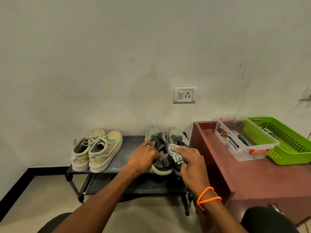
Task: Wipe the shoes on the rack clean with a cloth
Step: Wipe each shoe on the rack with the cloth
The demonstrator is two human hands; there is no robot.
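Note:
A low black shoe rack [127,145] stands against the wall. On its top shelf a pair of beige sneakers [97,152] sits at the left, and a pair of grey sneakers with dark laces sits at the right. My left hand [144,157] grips the left grey sneaker [159,142] at its collar. My right hand [190,158] holds a striped grey cloth [175,153] against the right grey sneaker [177,137], whose heel the hand hides.
A reddish-brown cabinet [235,175] stands right of the rack, bearing a clear plastic box [242,140] and a green basket [289,148]. A wall socket [185,95] is above the shoes. The rack's lower shelf [134,184] is dark. My knees show at the bottom edge.

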